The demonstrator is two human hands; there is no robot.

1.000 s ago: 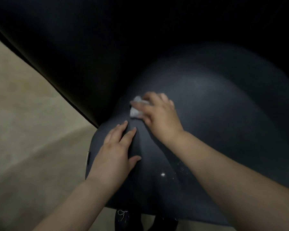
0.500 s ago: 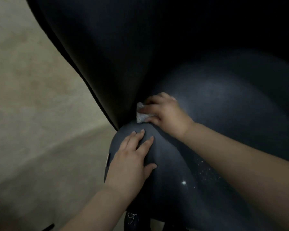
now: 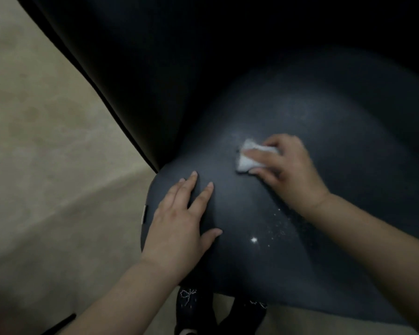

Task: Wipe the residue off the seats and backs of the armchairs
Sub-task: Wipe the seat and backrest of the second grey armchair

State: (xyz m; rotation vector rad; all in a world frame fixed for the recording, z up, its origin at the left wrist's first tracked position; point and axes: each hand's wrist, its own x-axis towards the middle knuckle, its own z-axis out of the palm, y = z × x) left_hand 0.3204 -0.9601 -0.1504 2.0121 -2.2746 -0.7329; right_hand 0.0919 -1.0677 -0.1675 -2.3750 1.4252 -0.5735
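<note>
Leaning over the dark navy upholstered armchair (image 3: pixel 228 68), I've got its rounded padded seat (image 3: pixel 336 165) filling the view below the tall back, pale beige floor (image 3: pixel 46 165) off to the left. My left hand (image 3: pixel 179 226) lies flat on the seat's near-left edge, fingers straight and spread, while my right hand (image 3: pixel 288 165) pins a small crumpled white wipe (image 3: pixel 248 157) to the seat with curled fingers. White specks of residue (image 3: pixel 271 228) dot the fabric between my wrists.
</note>
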